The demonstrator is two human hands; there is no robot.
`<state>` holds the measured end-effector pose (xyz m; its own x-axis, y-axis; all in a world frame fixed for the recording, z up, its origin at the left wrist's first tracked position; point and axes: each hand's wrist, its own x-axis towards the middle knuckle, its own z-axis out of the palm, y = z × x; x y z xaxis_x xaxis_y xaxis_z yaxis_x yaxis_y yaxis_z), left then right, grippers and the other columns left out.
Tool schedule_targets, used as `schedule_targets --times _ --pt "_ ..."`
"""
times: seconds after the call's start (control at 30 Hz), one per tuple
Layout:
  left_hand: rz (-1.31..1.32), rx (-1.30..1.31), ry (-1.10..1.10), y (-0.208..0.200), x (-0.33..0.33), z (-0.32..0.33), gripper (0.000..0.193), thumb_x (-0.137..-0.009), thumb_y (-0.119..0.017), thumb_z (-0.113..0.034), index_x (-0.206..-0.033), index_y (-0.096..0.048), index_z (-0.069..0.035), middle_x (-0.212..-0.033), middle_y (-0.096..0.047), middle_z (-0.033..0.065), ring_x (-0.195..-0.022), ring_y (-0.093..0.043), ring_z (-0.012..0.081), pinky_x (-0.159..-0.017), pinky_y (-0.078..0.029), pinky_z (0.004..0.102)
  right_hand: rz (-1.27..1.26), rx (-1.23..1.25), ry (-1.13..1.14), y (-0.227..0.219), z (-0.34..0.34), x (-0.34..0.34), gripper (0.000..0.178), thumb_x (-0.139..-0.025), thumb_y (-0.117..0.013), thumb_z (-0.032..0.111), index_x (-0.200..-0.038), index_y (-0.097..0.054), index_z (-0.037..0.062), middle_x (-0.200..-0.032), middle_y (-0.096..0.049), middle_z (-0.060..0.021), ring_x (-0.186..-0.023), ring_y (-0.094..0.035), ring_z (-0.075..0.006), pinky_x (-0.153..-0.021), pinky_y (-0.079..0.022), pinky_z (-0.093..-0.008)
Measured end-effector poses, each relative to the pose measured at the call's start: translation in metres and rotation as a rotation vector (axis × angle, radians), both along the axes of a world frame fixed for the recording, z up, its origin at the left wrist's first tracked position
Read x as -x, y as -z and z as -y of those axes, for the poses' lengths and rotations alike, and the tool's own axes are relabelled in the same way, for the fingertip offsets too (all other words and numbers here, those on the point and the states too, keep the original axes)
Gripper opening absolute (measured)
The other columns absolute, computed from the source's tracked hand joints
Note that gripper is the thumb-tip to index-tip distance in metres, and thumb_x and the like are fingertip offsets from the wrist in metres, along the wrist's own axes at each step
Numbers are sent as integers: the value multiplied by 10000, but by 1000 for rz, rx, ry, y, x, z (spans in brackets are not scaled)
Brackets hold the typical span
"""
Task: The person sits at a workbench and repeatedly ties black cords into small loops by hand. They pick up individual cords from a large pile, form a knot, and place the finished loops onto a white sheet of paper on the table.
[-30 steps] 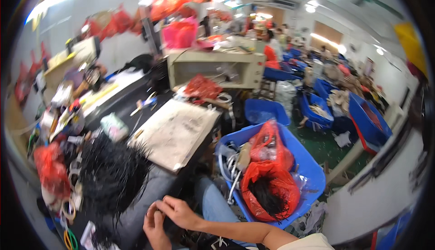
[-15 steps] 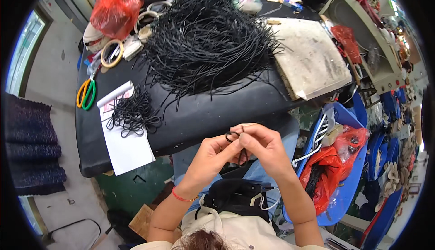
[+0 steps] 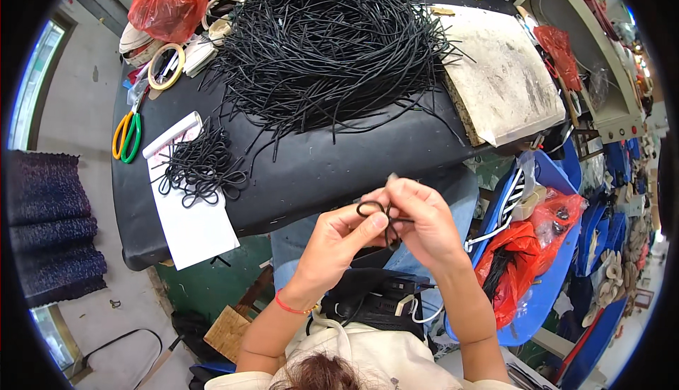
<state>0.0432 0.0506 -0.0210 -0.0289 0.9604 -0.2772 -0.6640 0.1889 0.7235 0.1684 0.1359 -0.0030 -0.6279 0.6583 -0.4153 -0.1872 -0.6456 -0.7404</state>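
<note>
Between my two hands, above my lap and near the table's edge, is a thin black cord (image 3: pixel 366 203) bent into loops. My left hand (image 3: pixel 339 238) pinches it between thumb and fingertips, one loop standing above the thumb and more cord hanging below. My right hand (image 3: pixel 426 222) is closed, with a strand running into its curled fingers. A large heap of straight black cords (image 3: pixel 332 72) lies on the black table (image 3: pixel 311 171) beyond my hands. To the left, a smaller pile of looped black cords (image 3: pixel 201 171) rests on a white paper sheet (image 3: pixel 194 238).
Green-and-orange-handled scissors (image 3: pixel 127 137), a tape roll (image 3: pixel 167 66) and a red plastic bag (image 3: pixel 172 4) are at the table's left. A stained pale board (image 3: pixel 503 72) lies at right. Beside my right arm stands a blue bin (image 3: pixel 527 330) holding red bags (image 3: pixel 513 270).
My right hand has shifted slightly right and its thumb has risen away from the left thumb. The loop now shows more fully. The view has tilted slightly.
</note>
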Motion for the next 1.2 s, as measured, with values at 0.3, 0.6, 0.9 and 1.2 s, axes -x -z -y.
schedule_targets --times 0.3,0.6,0.9,1.2 --pt "-38 -9 -165 1 -7 -4 164 -871 -583 -95 -983 -587 25 -886 -637 90 -778 -633 127 -706 -541 237 283 -477 90 2 16 -7 160 -899 -559 177 -857 -574 23 -758 -570 17 -657 -472 -23 -597 -392 -181" --pt "-1323 -287 -445 2 -19 0 77 -793 -628 -26 -851 -609 20 -703 -621 92 -581 -590 147 -537 -461 253 318 -404 202 13 21 7 208 -885 -569 161 -713 -487 76 -595 -426 59 -554 -368 -12 -498 -315 -194" --pt "-420 -24 -163 1 -7 -2 207 -901 -541 -132 -986 -602 46 -790 -656 70 -697 -607 87 -646 -509 230 125 -160 203 11 13 4 275 -941 -474 307 -813 -533 70 -678 -486 32 -617 -416 -36 -574 -344 -193" --pt "-543 -3 -113 -5 2 -2 169 -890 -536 -111 -929 -600 40 -778 -649 69 -698 -620 110 -648 -509 242 253 -352 106 8 10 6 267 -910 -537 270 -733 -531 70 -634 -485 41 -579 -414 -27 -550 -346 -187"
